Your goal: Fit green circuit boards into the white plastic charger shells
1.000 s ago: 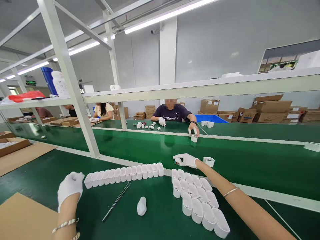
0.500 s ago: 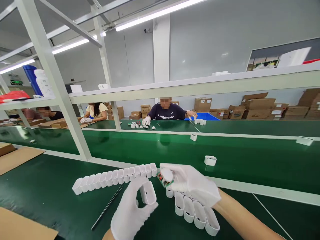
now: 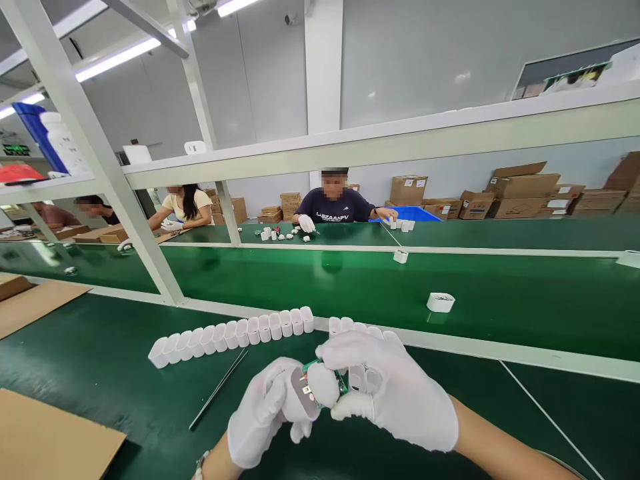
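Both my hands wear white gloves and meet low in the middle of the view. My left hand [image 3: 263, 417] grips a white plastic shell [image 3: 301, 399] with its open end turned right. My right hand [image 3: 395, 393] holds a small green circuit board with a white cap [image 3: 325, 383] against the shell's opening. A curved row of several empty white shells [image 3: 227, 335] stands on the green mat just beyond my hands. More shells [image 3: 357, 333] show behind my right hand, partly hidden by it.
A thin metal rod [image 3: 217, 389] lies left of my hands. Brown cardboard [image 3: 50, 440] covers the near left corner. On the green conveyor belt [image 3: 350, 287] sit two white shells [image 3: 441, 302]. A white frame post [image 3: 100, 160] rises at left. People work across the belt [image 3: 334, 203].
My right hand came back from the belt with the circuit board. My left hand picked up a shell, and the two now meet, board at the shell's opening.
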A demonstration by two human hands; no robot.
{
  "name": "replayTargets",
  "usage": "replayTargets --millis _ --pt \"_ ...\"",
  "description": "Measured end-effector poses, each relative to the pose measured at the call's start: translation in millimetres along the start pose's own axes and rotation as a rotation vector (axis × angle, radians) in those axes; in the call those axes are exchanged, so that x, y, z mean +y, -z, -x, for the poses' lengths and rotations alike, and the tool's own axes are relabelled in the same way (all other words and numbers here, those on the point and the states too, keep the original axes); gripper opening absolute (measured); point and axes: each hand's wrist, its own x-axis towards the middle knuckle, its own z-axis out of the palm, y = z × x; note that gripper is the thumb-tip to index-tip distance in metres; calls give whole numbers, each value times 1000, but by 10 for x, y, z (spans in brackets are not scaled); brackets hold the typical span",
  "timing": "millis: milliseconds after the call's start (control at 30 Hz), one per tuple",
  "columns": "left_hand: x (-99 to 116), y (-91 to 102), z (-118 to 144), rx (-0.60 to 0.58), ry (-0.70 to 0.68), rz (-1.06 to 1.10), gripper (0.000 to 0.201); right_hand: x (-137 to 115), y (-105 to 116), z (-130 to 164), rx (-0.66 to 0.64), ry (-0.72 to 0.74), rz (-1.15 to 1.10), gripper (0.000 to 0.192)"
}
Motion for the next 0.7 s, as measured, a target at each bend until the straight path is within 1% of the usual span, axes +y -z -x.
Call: replayTargets --millis 67,133,233,267,367,567,700 --pt "-30 2 5 -15 10 38 53 -55 15 -17 -2 44 -87 40" --pt "-46 -5 7 -32 20 65 52 -137 43 -50 -53 54 -135 31" --pt "-51 -11 7 -42 21 75 51 -252 95 -115 -155 77 -94 17" --pt "-53 -9 7 -41 21 76 51 -276 108 -137 -193 87 -72 15" --pt "-71 8 8 -46 26 79 52 -297 121 -182 -289 120 -34 17" --pt "-132 53 0 -57 25 82 58 -242 80 -157 -309 141 -46 19" --pt "-137 64 -4 -56 16 71 57 -189 31 -121 -298 242 -8 18"
